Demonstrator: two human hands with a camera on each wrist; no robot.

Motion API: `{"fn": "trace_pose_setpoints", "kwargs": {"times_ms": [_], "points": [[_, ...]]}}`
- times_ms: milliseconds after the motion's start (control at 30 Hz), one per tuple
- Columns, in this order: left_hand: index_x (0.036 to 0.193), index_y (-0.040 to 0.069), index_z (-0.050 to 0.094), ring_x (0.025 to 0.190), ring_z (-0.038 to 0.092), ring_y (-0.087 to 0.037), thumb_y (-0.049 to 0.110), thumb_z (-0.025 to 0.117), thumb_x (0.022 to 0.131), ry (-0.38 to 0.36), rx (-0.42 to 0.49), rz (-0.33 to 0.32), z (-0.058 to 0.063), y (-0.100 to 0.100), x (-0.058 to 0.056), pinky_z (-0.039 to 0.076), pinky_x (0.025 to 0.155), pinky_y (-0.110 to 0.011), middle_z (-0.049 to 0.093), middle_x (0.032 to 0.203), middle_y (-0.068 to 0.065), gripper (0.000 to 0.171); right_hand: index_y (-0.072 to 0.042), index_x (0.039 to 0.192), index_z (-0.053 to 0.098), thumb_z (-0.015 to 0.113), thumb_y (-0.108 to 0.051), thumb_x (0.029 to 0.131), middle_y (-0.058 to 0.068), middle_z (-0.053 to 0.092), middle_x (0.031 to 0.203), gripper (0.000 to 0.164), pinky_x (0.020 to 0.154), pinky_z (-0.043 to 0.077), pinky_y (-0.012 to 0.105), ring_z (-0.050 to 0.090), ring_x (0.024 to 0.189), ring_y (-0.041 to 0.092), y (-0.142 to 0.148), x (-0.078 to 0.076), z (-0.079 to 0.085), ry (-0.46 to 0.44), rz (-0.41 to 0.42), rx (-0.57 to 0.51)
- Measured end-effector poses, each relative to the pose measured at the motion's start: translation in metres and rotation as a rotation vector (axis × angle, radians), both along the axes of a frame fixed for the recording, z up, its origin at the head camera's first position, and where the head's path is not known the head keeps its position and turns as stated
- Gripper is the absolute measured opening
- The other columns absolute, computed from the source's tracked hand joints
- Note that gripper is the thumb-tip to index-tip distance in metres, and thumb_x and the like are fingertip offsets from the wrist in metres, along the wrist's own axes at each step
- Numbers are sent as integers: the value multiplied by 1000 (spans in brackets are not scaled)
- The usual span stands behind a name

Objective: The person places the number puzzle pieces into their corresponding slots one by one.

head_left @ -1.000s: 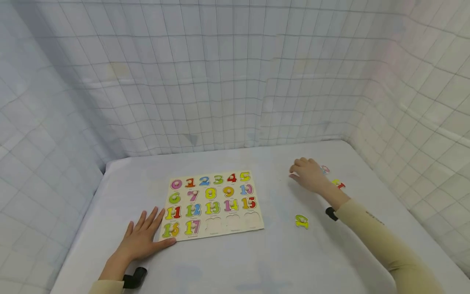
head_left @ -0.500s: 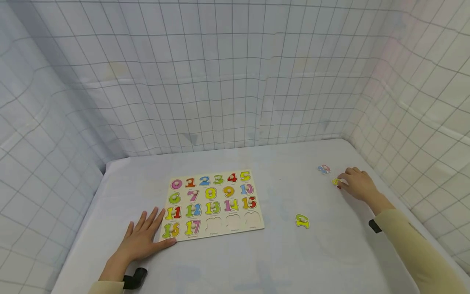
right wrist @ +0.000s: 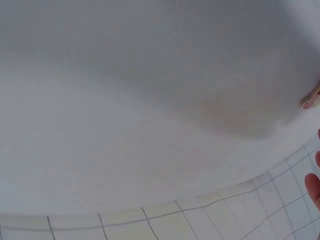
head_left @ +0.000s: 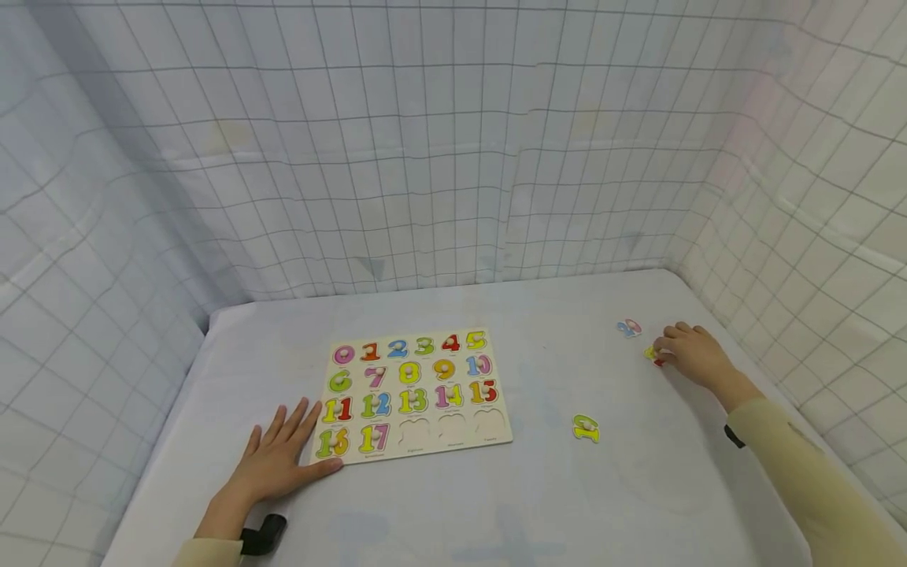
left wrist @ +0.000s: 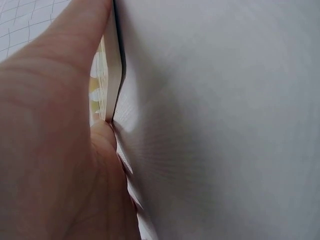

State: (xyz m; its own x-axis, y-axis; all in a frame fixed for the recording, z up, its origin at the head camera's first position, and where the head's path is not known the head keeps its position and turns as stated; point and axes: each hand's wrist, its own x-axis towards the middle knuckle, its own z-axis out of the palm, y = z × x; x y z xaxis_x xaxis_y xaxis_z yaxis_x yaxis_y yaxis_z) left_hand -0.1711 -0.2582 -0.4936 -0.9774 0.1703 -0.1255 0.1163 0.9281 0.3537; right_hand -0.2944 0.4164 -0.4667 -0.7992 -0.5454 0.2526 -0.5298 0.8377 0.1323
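Note:
My left hand point(head_left: 272, 465) lies flat with fingers spread at the left front corner of a wooden number puzzle board point(head_left: 460, 455). Its thumb touches the board's front edge; in the left wrist view the board point(left wrist: 114, 75) shows edge-on beside the hand. Far to the right, my right hand point(head_left: 694, 358) pinches a yellow-and-red number puzzle piece point(head_left: 649, 353), partly hidden by the fingers. Only fingertips point(right wrist: 313, 186) and a bit of a piece point(right wrist: 311, 100) enter the right wrist view. Knobbed numbers 0 to 17 sit in the board; three recesses in its front row hold none.
A blue-and-pink number piece point(head_left: 628, 327) lies just behind and left of the right hand. Nearer the front lies a green-and-yellow piece point(head_left: 586, 428), right of the board. A white-covered table point(head_left: 439, 512) meets grid-patterned cloth walls point(head_left: 425, 197) at back and sides.
My right hand has moved right from the bare table to the yellow-and-red piece, and over the last half second stays there. The left hand keeps its place at the board.

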Motion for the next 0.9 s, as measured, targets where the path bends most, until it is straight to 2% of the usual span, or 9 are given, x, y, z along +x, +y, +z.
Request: {"fn": "trace_pose_setpoints", "kwargs": {"times_ms": [133,267,367,467,567,667,900], "points": [[151,6,24,138,3,-48,76,58,72,-1,2,4,2,2,1,-5,102,-68,15,154,-22,111,-13,81,61,79,-5,72,-4,45,76,21,59,39,36,44,73,20,1,-6,6,21,106,134],[150,5,25,138,4,-48,76,59,72,1,7,4,4,4,1,-5,102,-68,16,154,-22,111,-12,82,58,81,-6,70,-3,44,77,26,58,39,34,44,72,20,0,-8,11,25,139,231],[150,5,25,138,4,-48,75,59,72,2,6,2,5,5,1,-5,102,-68,16,154,-22,111,-8,83,56,80,-7,72,1,46,80,27,58,42,35,46,73,22,-6,-8,14,24,133,236],[150,5,24,138,4,-48,76,59,72,1,0,2,6,5,0,-5,102,-69,15,154,-22,111,-5,84,56,79,-8,76,5,48,83,24,60,45,38,50,75,25,-21,-7,17,19,126,189],[151,6,24,138,3,-48,76,59,72,4,1,3,5,3,1,-5,102,-69,15,154,-22,111,-4,84,58,77,-12,79,5,49,82,21,61,46,38,51,76,25,-48,-6,22,9,143,125],[151,7,22,138,2,-48,74,60,73,14,21,-1,4,1,1,-7,101,-69,14,154,-22,109,-6,81,58,74,-17,83,3,49,80,19,60,45,36,50,73,22,-81,-6,25,13,205,95],[151,8,22,138,1,-48,72,60,74,2,26,-2,3,2,1,-7,101,-69,14,154,-22,107,-15,85,61,64,-25,90,-6,51,84,12,68,43,30,48,76,13,-168,-2,28,-123,285,21]]}}
